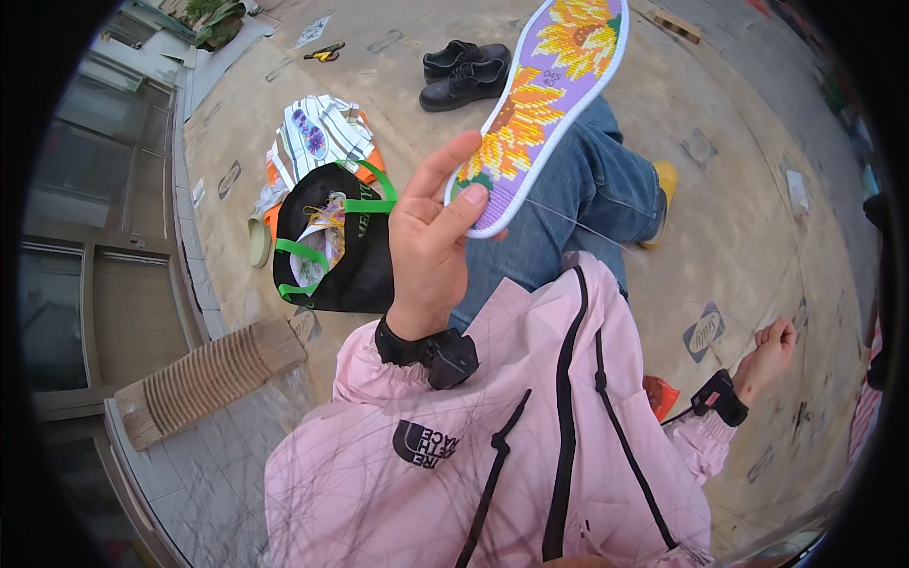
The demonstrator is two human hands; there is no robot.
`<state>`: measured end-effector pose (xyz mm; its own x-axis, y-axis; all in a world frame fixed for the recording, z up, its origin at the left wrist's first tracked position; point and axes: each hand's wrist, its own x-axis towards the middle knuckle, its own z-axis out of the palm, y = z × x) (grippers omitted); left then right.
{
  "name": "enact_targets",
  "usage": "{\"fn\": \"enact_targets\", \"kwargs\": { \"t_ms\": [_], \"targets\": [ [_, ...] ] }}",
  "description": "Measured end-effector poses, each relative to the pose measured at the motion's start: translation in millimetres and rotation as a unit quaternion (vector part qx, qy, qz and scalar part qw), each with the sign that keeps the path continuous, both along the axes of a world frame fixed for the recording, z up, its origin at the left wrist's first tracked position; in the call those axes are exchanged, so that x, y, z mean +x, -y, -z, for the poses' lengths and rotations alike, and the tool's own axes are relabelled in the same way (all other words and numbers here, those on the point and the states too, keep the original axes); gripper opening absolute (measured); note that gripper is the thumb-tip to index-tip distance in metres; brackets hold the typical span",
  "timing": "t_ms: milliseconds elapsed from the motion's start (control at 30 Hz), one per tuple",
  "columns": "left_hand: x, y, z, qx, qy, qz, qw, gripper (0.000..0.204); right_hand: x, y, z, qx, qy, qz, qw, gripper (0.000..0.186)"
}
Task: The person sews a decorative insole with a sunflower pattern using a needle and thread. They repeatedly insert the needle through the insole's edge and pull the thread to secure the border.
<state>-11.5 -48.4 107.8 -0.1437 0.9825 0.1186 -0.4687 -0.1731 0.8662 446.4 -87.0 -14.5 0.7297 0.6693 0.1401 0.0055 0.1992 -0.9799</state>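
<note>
My left hand (pixel 428 246) grips a long insole (pixel 563 47) by its lower end, thumb on its face; it is lilac with white edging and yellow-orange stitched sunflowers. A thin pale thread (pixel 578 222) runs from near the insole down to the right. Out at the lower right, my right hand (pixel 767 355) is raised beside my pink jacket (pixel 615 445), fingers closed; what they hold is too small to make out. Beneath the insole are my jeans-clad legs (pixel 611 161).
Left lie a black bag (pixel 369 275) with green straps and stuff inside, striped cloth (pixel 343 128) bearing another insole, a green clog (pixel 258 241) and ribbed cardboard (pixel 208 379). Black shoes (pixel 459 90) and scissors (pixel 324 52) lie farther off. A glazed door frame (pixel 175 265) borders the left.
</note>
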Motion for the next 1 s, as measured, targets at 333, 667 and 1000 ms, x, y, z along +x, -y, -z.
{"fn": "enact_targets", "kwargs": {
  "t_ms": [333, 667, 1000],
  "targets": [
    [52, 8, 9, -0.089, -0.027, 0.171, 0.981, 0.038, -224, -32, -69, 0.036, -0.069, -0.405, 0.911, 0.011],
    [46, -6, 44, -0.137, 0.047, 0.21, 0.967, 0.038, -256, -43, -52, 0.032, -0.11, -0.444, 0.889, 0.006],
    [37, -25, 53, -0.199, 0.061, 0.222, 0.953, 0.025, -258, -60, -44, -0.005, -0.076, -0.443, 0.893, 0.007]
  ]
}}
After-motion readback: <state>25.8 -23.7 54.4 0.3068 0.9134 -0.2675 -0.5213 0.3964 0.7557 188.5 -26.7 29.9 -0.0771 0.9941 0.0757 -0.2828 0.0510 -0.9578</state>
